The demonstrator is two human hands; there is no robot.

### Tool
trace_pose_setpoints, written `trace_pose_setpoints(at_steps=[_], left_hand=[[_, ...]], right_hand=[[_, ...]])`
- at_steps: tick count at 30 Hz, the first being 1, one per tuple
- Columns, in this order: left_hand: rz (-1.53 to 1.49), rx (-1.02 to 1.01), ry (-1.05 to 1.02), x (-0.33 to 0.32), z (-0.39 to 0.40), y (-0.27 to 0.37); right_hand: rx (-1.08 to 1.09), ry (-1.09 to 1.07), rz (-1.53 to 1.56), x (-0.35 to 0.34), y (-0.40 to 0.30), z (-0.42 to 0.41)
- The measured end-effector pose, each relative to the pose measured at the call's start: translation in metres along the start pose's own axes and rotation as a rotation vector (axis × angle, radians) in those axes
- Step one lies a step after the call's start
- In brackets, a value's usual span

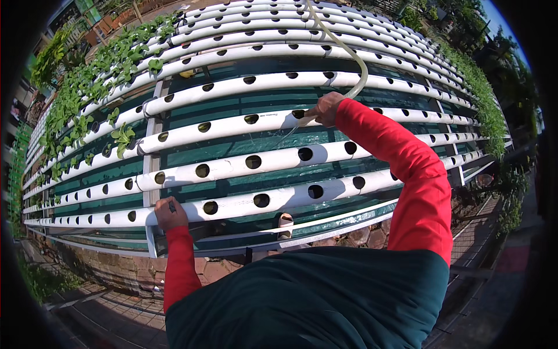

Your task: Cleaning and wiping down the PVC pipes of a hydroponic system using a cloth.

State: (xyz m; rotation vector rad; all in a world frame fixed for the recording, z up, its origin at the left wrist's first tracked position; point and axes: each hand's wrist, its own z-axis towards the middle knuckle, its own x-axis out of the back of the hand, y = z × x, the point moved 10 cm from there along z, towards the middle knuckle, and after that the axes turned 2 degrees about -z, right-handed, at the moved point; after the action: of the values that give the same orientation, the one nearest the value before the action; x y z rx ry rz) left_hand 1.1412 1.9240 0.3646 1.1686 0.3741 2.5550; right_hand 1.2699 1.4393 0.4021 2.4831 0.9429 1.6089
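Observation:
My right hand (326, 109) grips the end of a pale, translucent hose (358, 61) over the third white pipe (226, 124) from the front. Water (287, 136) streams and splashes from the hose end beside a round hole (298, 114) in that pipe. Lower and to the left, my left hand (171, 212) curls around the frontmost white pipe (237, 208), close to a support post. What its fingertips touch is hidden. Dark round holes run along all the pipes.
Leafy green seedlings (98, 74) fill the pipes at the left; finer greenery (484, 96) grows at the right ends. Green sheeting (226, 148) with wet patches lies beneath the pipes. A metal frame (152, 174) supports them. A foot (285, 224) shows below the front pipe, near stone paving (216, 270).

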Motion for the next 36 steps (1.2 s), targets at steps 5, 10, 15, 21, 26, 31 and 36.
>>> trace_pose_setpoints(at_steps=[5,10,15,21,26,31,36], left_hand=[[-0.034,0.035,-0.008,-0.004,-0.002,-0.005],[0.002,0.081,-0.036,-0.009,-0.002,-0.009],[-0.03,0.124,-0.083,-0.012,-0.002,-0.007],[-0.057,0.067,-0.048,-0.009,0.001,0.002],[-0.037,0.133,-0.062,-0.011,-0.002,-0.006],[0.032,0.185,-0.083,-0.013,-0.004,-0.013],[0.023,0.093,-0.033,-0.009,-0.002,-0.002]], right_hand=[[-0.124,-0.092,-0.079,-0.067,0.114,-0.066],[-0.312,-0.306,-0.288,-0.116,0.195,-0.108],[-0.214,0.03,0.043,-0.078,0.154,-0.079],[-0.198,-0.051,0.075,-0.092,0.147,-0.072],[-0.442,-0.457,-0.318,-0.175,0.269,-0.14],[-1.116,-0.49,0.146,-0.227,0.415,-0.2],[-0.915,-0.443,-0.056,-0.218,0.403,-0.169]])
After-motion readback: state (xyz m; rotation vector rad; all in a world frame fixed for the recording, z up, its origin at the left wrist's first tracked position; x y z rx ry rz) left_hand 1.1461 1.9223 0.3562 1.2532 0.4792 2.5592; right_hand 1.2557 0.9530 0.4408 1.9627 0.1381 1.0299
